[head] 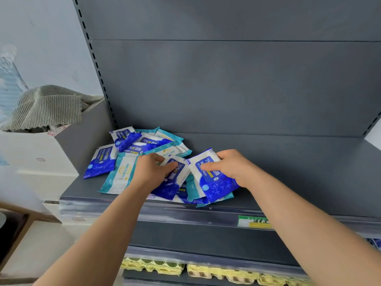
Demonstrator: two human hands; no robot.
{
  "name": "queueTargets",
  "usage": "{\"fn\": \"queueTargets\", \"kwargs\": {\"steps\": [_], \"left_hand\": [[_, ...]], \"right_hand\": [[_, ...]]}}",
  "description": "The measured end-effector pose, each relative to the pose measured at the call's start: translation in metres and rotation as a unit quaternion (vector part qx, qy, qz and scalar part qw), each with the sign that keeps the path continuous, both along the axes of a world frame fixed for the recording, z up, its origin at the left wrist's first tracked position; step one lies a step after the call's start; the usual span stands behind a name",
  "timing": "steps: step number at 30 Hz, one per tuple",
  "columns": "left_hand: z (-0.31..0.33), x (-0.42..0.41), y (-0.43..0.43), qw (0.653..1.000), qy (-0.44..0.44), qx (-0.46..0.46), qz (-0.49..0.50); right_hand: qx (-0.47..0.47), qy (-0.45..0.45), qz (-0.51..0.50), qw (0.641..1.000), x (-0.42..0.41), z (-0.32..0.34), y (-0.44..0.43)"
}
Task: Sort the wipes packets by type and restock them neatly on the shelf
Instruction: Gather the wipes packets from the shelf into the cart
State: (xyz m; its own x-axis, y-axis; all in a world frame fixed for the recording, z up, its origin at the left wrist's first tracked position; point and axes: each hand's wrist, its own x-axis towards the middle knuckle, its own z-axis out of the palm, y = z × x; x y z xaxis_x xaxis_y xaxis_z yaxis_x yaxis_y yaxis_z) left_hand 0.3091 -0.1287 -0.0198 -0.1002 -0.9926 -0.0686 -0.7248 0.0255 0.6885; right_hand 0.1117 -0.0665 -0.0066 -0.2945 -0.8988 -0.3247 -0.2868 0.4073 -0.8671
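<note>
A loose heap of wipes packets lies on the left half of the grey shelf (299, 172). Several are dark blue alcohol wipes packets (101, 162); several are white with teal edges (121, 176). My left hand (152, 170) pinches a blue packet (175, 180) at the front of the heap, thumb on top. My right hand (231, 166) grips another blue alcohol wipes packet (212, 182) by its right edge, thumb across its face. Both held packets overlap other packets underneath.
The shelf's back panel (226, 85) rises behind the heap. A price label (254, 221) sits on the front rail. Egg trays (156, 265) fill the shelf below. White boxes (33, 153) with a striped cloth (47, 106) stand to the left.
</note>
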Motion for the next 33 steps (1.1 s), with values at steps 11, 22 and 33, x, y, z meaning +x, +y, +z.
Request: {"fn": "queueTargets", "kwargs": {"steps": [11,22,33], "left_hand": [[0.02,-0.015,0.001,0.986,-0.008,0.165,-0.018],[0.002,-0.032,-0.001,0.988,-0.113,0.034,-0.096],[-0.001,-0.044,-0.039,0.989,-0.108,0.063,-0.079]], "right_hand": [[-0.062,-0.057,-0.074,0.994,-0.019,-0.008,-0.002],[-0.071,-0.107,-0.072,0.989,-0.043,-0.011,0.006],[-0.086,-0.165,-0.094,0.978,-0.04,-0.013,-0.006]]}}
